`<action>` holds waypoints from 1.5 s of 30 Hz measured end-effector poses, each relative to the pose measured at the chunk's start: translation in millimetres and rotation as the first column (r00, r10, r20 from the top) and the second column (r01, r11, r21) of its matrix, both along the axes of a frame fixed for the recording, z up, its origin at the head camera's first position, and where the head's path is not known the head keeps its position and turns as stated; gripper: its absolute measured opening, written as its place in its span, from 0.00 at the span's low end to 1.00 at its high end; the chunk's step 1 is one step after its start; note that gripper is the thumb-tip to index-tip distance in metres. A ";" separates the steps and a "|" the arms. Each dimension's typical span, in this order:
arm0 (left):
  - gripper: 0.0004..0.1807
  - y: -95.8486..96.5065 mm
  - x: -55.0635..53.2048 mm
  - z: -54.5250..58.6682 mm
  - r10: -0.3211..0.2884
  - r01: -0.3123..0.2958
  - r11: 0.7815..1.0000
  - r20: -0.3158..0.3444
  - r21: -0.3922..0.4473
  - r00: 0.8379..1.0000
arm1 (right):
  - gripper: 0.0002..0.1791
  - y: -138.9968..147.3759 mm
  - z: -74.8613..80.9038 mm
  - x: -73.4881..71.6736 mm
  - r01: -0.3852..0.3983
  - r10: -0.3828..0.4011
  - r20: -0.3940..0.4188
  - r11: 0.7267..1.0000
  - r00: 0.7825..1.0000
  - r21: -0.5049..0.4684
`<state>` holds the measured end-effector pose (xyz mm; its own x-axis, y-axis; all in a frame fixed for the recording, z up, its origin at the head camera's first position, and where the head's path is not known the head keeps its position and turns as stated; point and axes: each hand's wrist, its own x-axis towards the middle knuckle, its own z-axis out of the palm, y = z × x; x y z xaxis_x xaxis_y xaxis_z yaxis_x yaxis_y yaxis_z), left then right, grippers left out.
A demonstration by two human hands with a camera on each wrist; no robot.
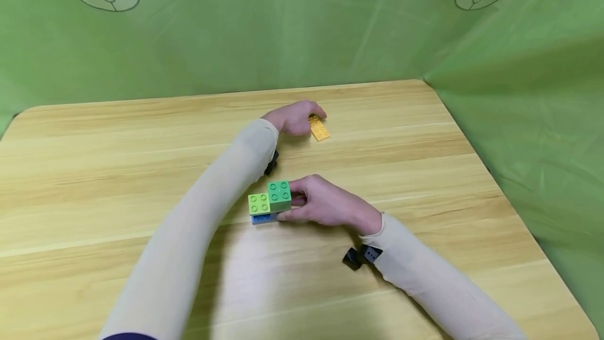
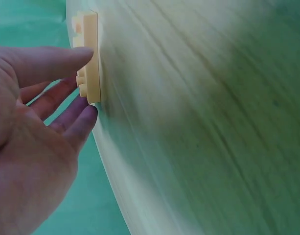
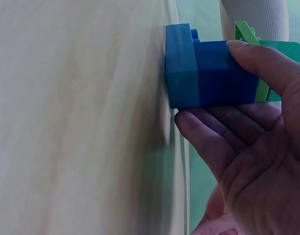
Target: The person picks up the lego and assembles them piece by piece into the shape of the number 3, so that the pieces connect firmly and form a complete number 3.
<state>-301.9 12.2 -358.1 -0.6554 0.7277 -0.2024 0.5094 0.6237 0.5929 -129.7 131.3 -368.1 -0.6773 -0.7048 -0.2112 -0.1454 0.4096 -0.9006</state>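
Toward the back of the table, my left hand [image 1: 296,118] pinches the far end of a flat yellow building brick [image 1: 320,129] between thumb and fingers. In the left wrist view the yellow brick [image 2: 92,73] stands close at the wood, studs toward the palm. Nearer to me, my right hand [image 1: 330,201] grips a small brick stack from its right side. On top are a green brick [image 1: 279,197] and a lime-green piece [image 1: 259,204]. Below, the right wrist view shows a dark blue brick [image 3: 220,73] on a lighter blue base brick [image 3: 181,66].
The wooden table [image 1: 141,182] has rounded far corners. Green cloth [image 1: 212,41] with printed cartoon heads hangs behind it and along the right side. Both forearms wear pale sleeves, with a black device [image 1: 362,256] under the right wrist. The left forearm passes just left of the stack.
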 end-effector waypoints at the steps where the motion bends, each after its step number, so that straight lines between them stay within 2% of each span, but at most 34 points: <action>1: 0.35 0.6 -0.2 -0.6 -0.001 0.001 1.000 -0.008 -0.008 1.000 | 0.17 0.1 -0.2 0.3 0.001 -0.001 0.000 1.000 1.000 0.000; 7: 0.28 1.7 -0.6 -3.4 0.008 -0.009 1.000 -0.054 -0.017 0.999 | 0.18 0.9 0.4 1.2 0.003 -0.003 0.013 1.000 1.000 -0.006; 14: 0.24 2.8 -0.1 -4.2 0.019 -0.017 0.999 -0.063 0.031 0.998 | 0.18 0.8 1.5 1.6 0.004 -0.004 0.023 1.000 1.000 -0.009; 21: 0.19 4.0 -0.6 -6.7 0.031 -0.028 0.999 -0.064 0.043 0.997 | 0.18 1.5 0.2 2.0 0.009 -0.009 0.012 1.000 1.000 -0.003; 31: 0.17 -4.4 -0.2 -4.8 0.048 -0.044 0.994 -0.042 0.105 0.998 | 0.17 0.3 -0.6 1.1 0.010 -0.010 0.005 1.000 1.000 0.006; 38: 0.17 -12.2 4.0 -1.7 0.089 -0.088 0.987 0.003 0.135 0.996 | 0.18 0.3 0.6 0.6 0.008 -0.008 0.004 1.000 1.000 0.022; 45: 0.17 -24.6 9.9 1.8 0.146 -0.155 0.969 0.062 0.194 0.987 | 0.18 0.4 1.0 0.6 0.005 -0.005 0.009 1.000 1.000 0.023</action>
<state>-292.0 -12.4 -356.3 -0.7535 0.6501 -0.0980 0.3871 0.5592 0.7331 -129.0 131.7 -367.1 -0.6789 -0.6962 -0.2333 -0.1352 0.4308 -0.8923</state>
